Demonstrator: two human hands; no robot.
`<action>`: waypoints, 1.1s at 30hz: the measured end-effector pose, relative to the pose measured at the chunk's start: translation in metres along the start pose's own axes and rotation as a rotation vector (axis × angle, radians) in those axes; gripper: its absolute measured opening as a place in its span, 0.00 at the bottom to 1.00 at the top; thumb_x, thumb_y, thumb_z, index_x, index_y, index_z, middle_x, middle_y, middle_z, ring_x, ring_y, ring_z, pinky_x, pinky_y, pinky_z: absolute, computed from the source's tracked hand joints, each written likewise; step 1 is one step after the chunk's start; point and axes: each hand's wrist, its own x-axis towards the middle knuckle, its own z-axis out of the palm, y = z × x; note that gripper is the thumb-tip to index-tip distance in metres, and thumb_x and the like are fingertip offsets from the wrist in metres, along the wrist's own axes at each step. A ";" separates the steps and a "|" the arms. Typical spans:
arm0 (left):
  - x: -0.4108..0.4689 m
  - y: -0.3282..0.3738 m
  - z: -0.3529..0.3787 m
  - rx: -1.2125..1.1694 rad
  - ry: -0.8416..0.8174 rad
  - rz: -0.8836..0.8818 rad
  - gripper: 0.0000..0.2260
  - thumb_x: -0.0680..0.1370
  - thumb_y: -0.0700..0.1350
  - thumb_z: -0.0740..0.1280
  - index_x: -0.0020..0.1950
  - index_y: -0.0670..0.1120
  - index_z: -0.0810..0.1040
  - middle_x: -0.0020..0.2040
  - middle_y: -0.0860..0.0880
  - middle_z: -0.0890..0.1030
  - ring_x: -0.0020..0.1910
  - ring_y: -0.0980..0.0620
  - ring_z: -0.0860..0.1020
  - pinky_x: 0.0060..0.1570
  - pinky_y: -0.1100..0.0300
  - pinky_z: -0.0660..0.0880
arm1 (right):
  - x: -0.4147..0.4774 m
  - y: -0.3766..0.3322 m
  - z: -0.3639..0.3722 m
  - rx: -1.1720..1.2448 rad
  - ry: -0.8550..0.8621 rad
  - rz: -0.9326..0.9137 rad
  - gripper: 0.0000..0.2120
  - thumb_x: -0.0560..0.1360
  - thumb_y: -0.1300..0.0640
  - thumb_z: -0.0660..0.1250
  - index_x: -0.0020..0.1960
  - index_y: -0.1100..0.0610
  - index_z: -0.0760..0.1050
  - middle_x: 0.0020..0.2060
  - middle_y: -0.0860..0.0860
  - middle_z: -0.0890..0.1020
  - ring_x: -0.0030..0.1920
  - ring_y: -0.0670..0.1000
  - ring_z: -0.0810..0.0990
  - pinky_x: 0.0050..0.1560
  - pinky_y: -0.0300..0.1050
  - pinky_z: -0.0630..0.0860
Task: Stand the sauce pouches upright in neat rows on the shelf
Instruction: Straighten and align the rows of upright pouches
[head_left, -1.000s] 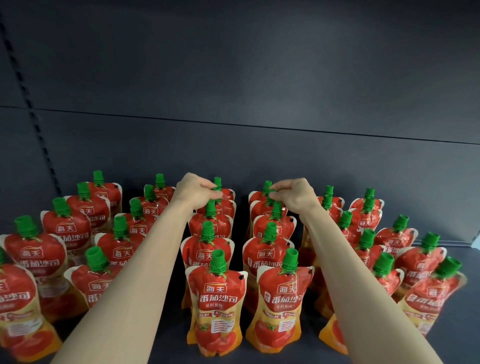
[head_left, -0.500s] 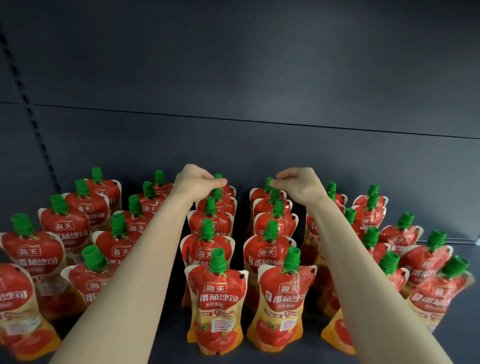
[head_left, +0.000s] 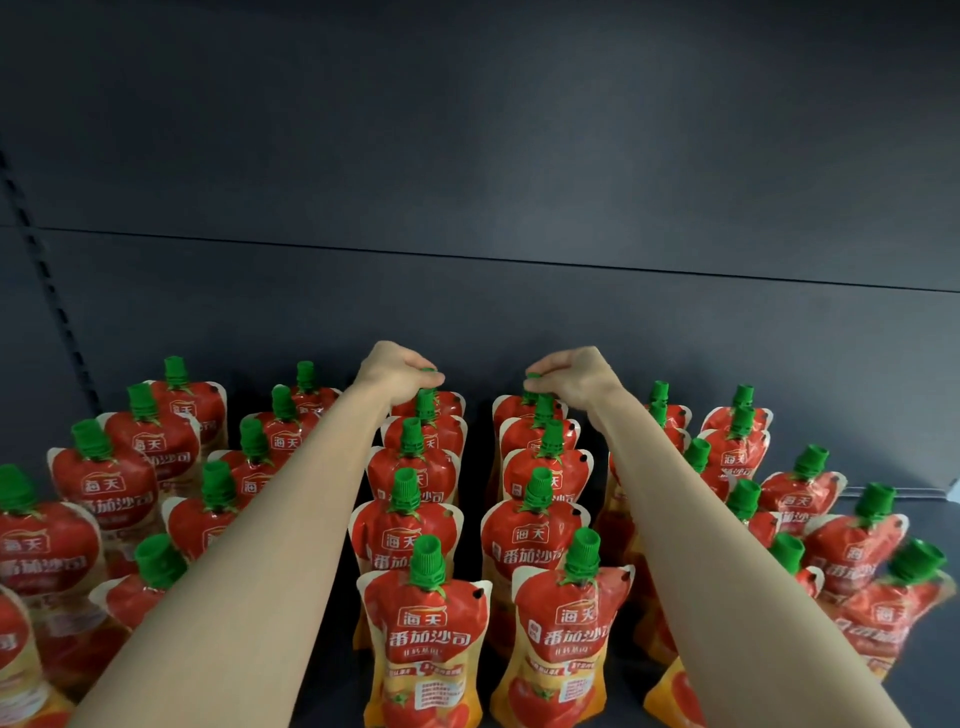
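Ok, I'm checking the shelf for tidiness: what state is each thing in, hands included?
left hand, pinches left rear pouch by its cap
right hand, pinches right rear pouch by its cap
two centre rows, upright, capped
far-right front pouch, looks tilted rightward

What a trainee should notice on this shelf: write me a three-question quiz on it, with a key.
1. True or false: the left hand and the right hand each pinch a cap at the back of the two middle rows.
2. The pouch caps are: A red, B green, C yellow.
3. Fill in: the front middle pouches stand ____, labels facing the camera.
Key: 1 true; 2 B; 3 upright.
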 end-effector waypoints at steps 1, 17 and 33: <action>0.000 -0.001 0.000 -0.010 -0.001 0.002 0.13 0.73 0.43 0.72 0.56 0.42 0.81 0.56 0.43 0.81 0.57 0.46 0.78 0.58 0.55 0.73 | 0.000 0.001 0.000 0.004 0.008 0.000 0.09 0.69 0.61 0.74 0.50 0.58 0.82 0.47 0.55 0.82 0.49 0.52 0.80 0.56 0.44 0.76; 0.000 0.000 -0.004 0.000 -0.062 0.010 0.10 0.73 0.42 0.72 0.53 0.42 0.82 0.53 0.42 0.82 0.53 0.45 0.80 0.56 0.53 0.76 | -0.001 0.001 -0.002 -0.060 0.074 -0.028 0.09 0.70 0.61 0.72 0.50 0.57 0.82 0.40 0.53 0.79 0.21 0.41 0.73 0.31 0.34 0.70; -0.011 0.002 -0.011 -0.124 0.105 0.024 0.15 0.75 0.48 0.69 0.59 0.42 0.79 0.58 0.45 0.79 0.60 0.47 0.75 0.59 0.56 0.71 | -0.028 -0.013 -0.008 0.092 0.163 -0.119 0.12 0.73 0.58 0.69 0.56 0.59 0.79 0.53 0.54 0.82 0.55 0.51 0.77 0.53 0.40 0.71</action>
